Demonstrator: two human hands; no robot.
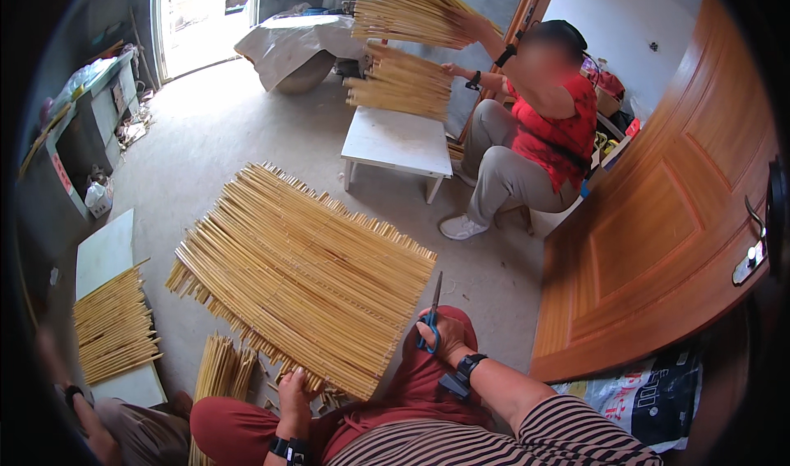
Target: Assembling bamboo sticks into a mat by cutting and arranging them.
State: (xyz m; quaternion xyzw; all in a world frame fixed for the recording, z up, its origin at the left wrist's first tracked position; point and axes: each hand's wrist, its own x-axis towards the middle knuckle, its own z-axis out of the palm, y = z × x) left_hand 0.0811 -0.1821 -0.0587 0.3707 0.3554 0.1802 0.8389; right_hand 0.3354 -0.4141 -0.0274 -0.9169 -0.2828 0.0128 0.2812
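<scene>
A wide mat of straw-coloured stalks point(304, 260), laid side by side and joined by rows of stitching, spreads out in front of my knees. My left hand point(295, 390) grips its near edge, fingers closed around the stalk ends. To the right of the mat, above my knee, my right hand point(444, 334) is closed on a pair of scissors point(429, 328) with blue handles. Their dark blades point upward, apart from the mat. Below my left hand lie loose short stalk pieces point(331, 398).
Across from me a seated person in red point(553, 128) holds two stalk bundles above a low white table point(395, 143). At left, another person's arm point(95, 433) is near a stalk mat point(115, 324) on a white board. Upright stalks point(220, 369) stand by my left knee; a wooden door point(658, 186) is at right.
</scene>
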